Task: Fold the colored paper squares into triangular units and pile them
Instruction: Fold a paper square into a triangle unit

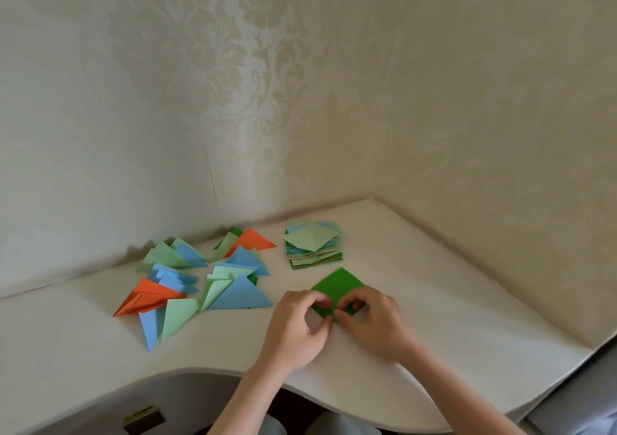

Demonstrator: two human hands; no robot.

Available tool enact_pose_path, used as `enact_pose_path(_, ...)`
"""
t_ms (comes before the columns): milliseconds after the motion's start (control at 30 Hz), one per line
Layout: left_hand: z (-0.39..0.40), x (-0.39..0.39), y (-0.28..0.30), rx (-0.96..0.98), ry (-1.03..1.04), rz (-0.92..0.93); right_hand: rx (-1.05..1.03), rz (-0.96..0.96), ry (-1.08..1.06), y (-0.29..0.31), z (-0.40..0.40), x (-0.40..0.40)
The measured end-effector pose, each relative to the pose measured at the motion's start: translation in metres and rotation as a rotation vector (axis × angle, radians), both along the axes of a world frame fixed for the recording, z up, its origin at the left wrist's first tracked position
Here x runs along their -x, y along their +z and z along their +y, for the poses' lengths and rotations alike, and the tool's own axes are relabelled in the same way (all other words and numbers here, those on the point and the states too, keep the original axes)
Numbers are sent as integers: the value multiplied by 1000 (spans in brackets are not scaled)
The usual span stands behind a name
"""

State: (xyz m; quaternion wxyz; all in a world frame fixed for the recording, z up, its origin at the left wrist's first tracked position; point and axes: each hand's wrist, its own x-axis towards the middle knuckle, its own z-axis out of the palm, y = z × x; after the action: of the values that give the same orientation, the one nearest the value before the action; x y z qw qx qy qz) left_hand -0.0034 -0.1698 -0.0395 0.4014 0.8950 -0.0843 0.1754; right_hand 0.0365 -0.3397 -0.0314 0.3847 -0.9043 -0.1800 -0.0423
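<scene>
A dark green paper square (337, 289) lies on the white table (434, 301), turned like a diamond with one corner pointing to the far side. Its near corner is lifted and bent up where the fingers work on it, so the near part is partly hidden.

The left hand (297, 324) holds the near left edge of the green square, its fingers curled and pinching the paper against the thumb. The right hand (374, 321) pinches the near right edge the same way, fingertips curled down onto the sheet. The two hands almost meet over the near corner, and the far half of the square sticks out beyond them.

Just beyond the square, farther from the person, stands a stack of unfolded squares (313, 246) in pale green, blue and orange, with a pale green sheet on top turned askew. The stack is near the green square but not touching it.

To the left of the hands lies a loose pile of folded triangles (200, 277), blue, pale green and orange, overlapping one another and spreading toward the wall (233, 100). The nearest blue triangle (242, 294) ends just beside the left hand.
</scene>
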Motion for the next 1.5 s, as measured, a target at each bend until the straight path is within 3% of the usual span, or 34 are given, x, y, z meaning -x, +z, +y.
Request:
enact_pose_path(233,-1,-4,-2,-30,32,-14,46,-45,31,-3,-2,2)
enact_pose_path(500,-3,-6,-2,-34,53,17,110,147,-66,9,11,-6)
enact_pose_path(667,0,-5,1,11,29,66,65,210,38,12,1,-8)
enact_pose_path(867,7,-1,4,62,-37,124,83,111,111,14,-13,-2)
enact_pose_path(1033,12,3,8,5,-102,141,317,26,105,11,3,5)
enact_pose_path(1267,17,-5,16,-204,-92,-50,142,94,198,26,-17,0)
enact_pose_path(1500,15,-1,16,-264,-128,-87,117,-193,227,7,-27,12)
